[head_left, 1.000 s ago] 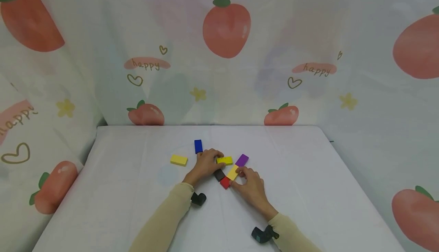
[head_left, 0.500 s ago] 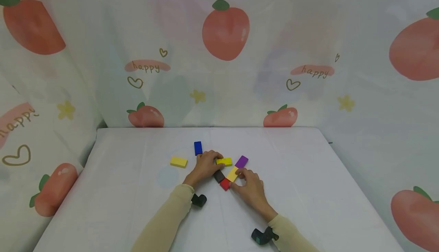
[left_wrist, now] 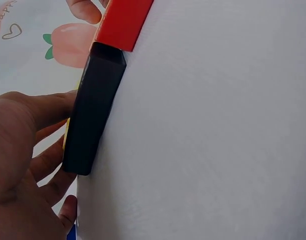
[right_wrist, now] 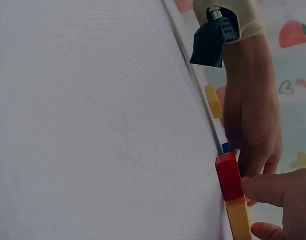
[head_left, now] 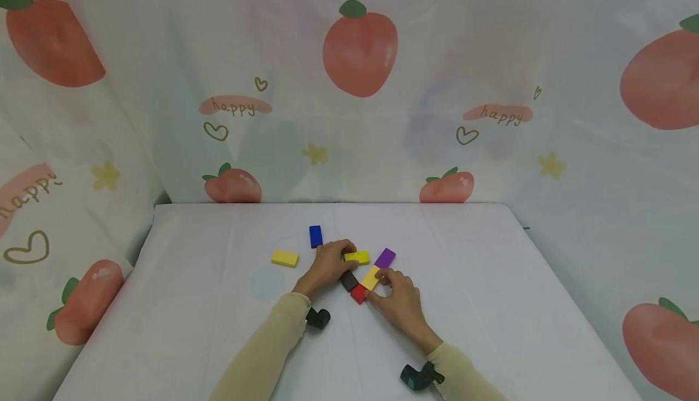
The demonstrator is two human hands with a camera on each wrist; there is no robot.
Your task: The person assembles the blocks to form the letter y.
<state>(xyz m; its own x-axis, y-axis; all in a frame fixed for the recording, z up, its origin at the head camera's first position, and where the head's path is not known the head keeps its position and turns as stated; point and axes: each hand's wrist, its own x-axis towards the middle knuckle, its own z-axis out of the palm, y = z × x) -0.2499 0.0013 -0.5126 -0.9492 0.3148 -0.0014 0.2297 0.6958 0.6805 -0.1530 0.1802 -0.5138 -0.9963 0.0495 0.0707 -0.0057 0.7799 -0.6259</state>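
Observation:
On the table, several coloured blocks lie in a bent row in the head view. My left hand (head_left: pixel 327 262) has its thumb and fingers around the left end of a bright yellow block (head_left: pixel 360 258). A black block (left_wrist: pixel 90 115) lies just in front of that thumb and meets a red block (left_wrist: pixel 124 25). My right hand (head_left: pixel 403 301) holds a pale yellow block (head_left: pixel 370 278), index finger at its upper part and thumb low, close to the red block. In the right wrist view the thumb is right at the red block's side. A purple block (head_left: pixel 384 258) adjoins the pale yellow one's far end.
A blue block (head_left: pixel 315 236) lies beyond the left hand, and another yellow block (head_left: pixel 285 258) lies to its left. The white tabletop (head_left: pixel 491 279) ends at a back wall cloth (head_left: pixel 371 146) printed with fruit. Each wrist wears a small dark camera (head_left: pixel 420 377).
The head view has tilted slightly, so the scene sits a little lower than a second ago. Hands and blocks keep their places relative to each other.

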